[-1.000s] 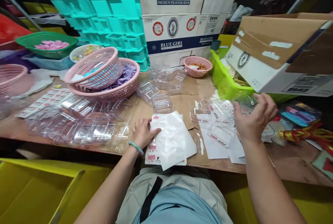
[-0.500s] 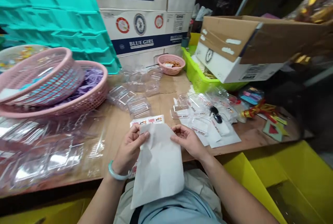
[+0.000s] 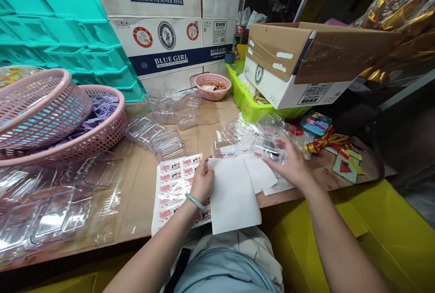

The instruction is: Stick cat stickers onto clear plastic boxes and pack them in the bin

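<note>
A sticker sheet (image 3: 171,184) is lying under the left wrist. With the left hand (image 3: 203,182) I am pinching white paper (image 3: 234,193), thin and probably easily creased; its edge suits the grip. My right hand (image 3: 288,163), thumb and fingers apart, is straddling a clear plastic box (image 3: 263,149), likely light, slippery, best taken by its sides; firm hold, I am not discerning.

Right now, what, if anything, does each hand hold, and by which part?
Left hand holds a white sheet by its upper-left corner. Right hand is at a clear container; grip unclear.
</note>
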`<state>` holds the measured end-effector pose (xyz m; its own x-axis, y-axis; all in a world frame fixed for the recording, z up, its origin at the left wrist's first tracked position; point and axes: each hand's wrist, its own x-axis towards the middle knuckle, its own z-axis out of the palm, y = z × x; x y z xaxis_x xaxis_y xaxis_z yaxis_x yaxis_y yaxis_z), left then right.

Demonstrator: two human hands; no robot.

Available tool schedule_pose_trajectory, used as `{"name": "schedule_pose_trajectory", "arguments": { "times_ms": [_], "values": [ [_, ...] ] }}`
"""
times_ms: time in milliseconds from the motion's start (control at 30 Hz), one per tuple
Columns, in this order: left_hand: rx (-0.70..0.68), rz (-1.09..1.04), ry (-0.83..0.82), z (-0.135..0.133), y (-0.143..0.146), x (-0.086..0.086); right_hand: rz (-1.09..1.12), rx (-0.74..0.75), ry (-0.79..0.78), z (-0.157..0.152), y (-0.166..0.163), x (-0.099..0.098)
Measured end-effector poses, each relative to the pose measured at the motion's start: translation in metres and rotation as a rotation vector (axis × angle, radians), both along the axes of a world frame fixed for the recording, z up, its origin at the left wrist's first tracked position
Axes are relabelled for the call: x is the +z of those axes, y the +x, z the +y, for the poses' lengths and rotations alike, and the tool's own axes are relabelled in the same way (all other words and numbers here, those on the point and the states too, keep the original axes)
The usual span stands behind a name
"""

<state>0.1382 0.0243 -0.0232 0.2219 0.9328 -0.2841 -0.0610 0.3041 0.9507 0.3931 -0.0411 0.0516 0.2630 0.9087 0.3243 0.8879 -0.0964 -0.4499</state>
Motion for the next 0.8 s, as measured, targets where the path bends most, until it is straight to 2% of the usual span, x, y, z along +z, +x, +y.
{"name": "schedule_pose_trajectory", "arguments": {
  "times_ms": [67, 133, 200, 300, 400, 467, 533, 600, 633, 733, 800],
  "values": [
    [0.054, -0.031, 0.036, 0.001, 0.018, -0.005, 0.139, -0.036, 0.092, -0.009, -0.003, 0.010],
    [0.109, -0.083, 0.048, 0.004, 0.036, -0.008, 0.227, 0.027, 0.092, -0.020, -0.017, 0.004],
    [0.138, -0.139, 0.030, 0.008, 0.050, -0.009, 0.219, 0.096, 0.022, -0.028, -0.037, -0.019],
    [0.116, -0.191, -0.014, 0.009, 0.059, -0.006, 0.047, 0.085, 0.000, -0.029, -0.054, -0.060],
    [0.076, -0.164, 0.065, -0.002, 0.049, 0.003, -0.131, 0.026, 0.082, -0.021, -0.050, -0.080],
    [0.028, -0.082, 0.207, -0.015, 0.031, 0.011, -0.220, -0.013, 0.117, -0.016, -0.044, -0.077],
    [-0.002, 0.024, 0.341, -0.030, 0.006, 0.019, -0.269, -0.026, 0.154, -0.014, -0.049, -0.066],
    [0.061, 0.103, 0.389, -0.040, -0.024, 0.024, -0.250, 0.094, 0.172, -0.018, -0.066, -0.053],
    [0.130, 0.130, 0.377, -0.044, -0.040, 0.025, -0.226, 0.228, 0.154, -0.021, -0.078, -0.049],
    [0.335, 0.194, 0.246, -0.046, -0.086, 0.024, -0.185, 0.693, 0.007, -0.030, -0.121, -0.043],
    [0.371, 0.180, 0.142, -0.046, -0.111, 0.024, -0.185, 0.842, -0.084, -0.032, -0.146, -0.045]
  ]
}}
